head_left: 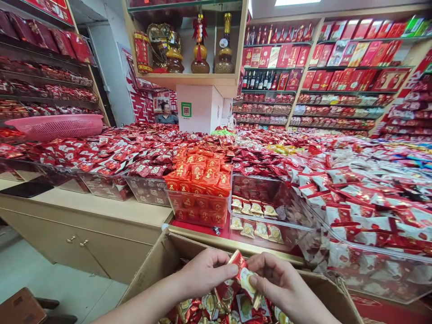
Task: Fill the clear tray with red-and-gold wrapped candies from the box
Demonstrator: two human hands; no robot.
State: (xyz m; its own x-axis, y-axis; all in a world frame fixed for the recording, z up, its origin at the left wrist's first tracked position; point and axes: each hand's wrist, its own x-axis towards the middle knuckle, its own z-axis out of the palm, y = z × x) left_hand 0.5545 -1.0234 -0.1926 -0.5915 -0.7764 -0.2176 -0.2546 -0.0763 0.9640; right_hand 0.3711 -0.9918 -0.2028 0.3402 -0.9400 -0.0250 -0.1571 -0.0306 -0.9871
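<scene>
Both my hands are over an open cardboard box (162,252) filled with red, white and gold wrapped candies (209,308). My left hand (207,272) pinches the upper left part of a candy packet (243,275) between thumb and fingers. On the packet's right side, my right hand (275,279) holds it with the thumb on its front. Beyond the box stands a clear bin (280,229) with gold and white candies lined up in rows at its front. Beside it on the left is a clear bin heaped with orange-red packets (199,180).
Bins of red and white packets (364,216) line the counter on the right, and more (91,157) on the left. A pink basket (60,127) rests at the far left. A person (166,114) is in the background. A wooden stool (22,308) is at lower left.
</scene>
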